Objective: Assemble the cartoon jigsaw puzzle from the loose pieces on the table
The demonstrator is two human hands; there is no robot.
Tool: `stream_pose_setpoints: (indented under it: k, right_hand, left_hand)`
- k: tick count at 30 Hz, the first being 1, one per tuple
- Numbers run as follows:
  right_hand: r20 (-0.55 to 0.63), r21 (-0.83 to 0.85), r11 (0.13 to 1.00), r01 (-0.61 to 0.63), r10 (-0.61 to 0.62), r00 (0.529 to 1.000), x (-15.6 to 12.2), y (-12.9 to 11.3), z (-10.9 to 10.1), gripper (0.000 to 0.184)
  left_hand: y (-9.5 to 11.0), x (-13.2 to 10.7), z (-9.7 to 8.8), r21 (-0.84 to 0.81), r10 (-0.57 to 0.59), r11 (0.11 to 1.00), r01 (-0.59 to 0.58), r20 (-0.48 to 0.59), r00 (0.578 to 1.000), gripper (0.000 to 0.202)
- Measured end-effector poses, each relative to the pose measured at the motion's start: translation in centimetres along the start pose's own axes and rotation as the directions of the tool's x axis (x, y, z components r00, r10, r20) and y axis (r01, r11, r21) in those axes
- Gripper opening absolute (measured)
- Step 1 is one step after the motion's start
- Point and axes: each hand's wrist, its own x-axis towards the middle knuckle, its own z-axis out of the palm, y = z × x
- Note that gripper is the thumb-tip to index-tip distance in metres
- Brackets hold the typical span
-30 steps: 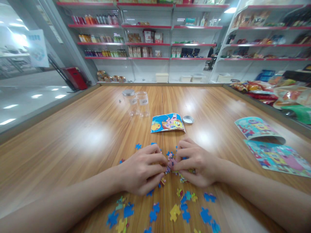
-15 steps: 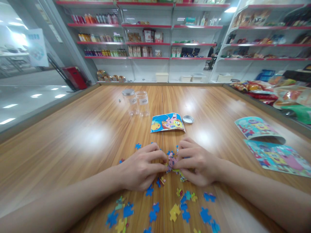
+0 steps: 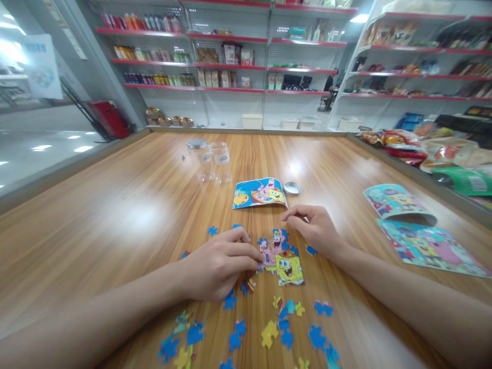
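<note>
A joined patch of jigsaw puzzle [image 3: 283, 260] with cartoon figures lies on the wooden table [image 3: 126, 215] in front of me. My left hand [image 3: 219, 264] rests beside it, fingers curled, fingertips pinched at the patch's left edge. My right hand [image 3: 314, 233] hovers just up and right of the patch, off it, fingers drawn together and pointing left; whether they hold anything is hidden. A single blue piece [image 3: 311, 250] lies under that hand. Several loose blue and yellow pieces [image 3: 282, 325] are scattered nearer to me.
A reference picture [image 3: 259, 193] and a metal lid [image 3: 292, 188] lie beyond the patch. Two clear jars [image 3: 210, 161] stand further back left. Printed sheets [image 3: 426, 248] lie at the right, snack bags [image 3: 403, 141] along the right edge, stocked shelves [image 3: 230, 61] behind.
My right hand has come off the puzzle patch and moved up and to the right, uncovering it. My left hand stays at the patch's left edge.
</note>
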Motion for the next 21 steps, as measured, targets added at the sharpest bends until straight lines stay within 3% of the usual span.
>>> stream_pose_setpoints:
  k: [7,13,21]
  right_hand:
    - [0.004,0.146,0.988,-0.053,0.053,0.999,0.2,-0.1,0.0,0.017]
    - [0.017,0.461,0.862,-0.210,0.229,0.973,0.9,0.7,-0.4,0.013]
    - [0.039,0.408,0.894,-0.185,0.186,0.982,0.6,0.6,-0.1,0.015]
  left_hand:
    - [0.1,0.0,-0.1,0.009,-0.005,1.000,0.005,0.009,1.000,0.039]
    - [0.0,0.0,0.0,-0.009,-0.002,1.000,0.002,0.011,1.000,0.042]
    - [-0.1,-0.1,0.1,-0.015,-0.005,1.000,0.005,0.000,1.000,0.039]
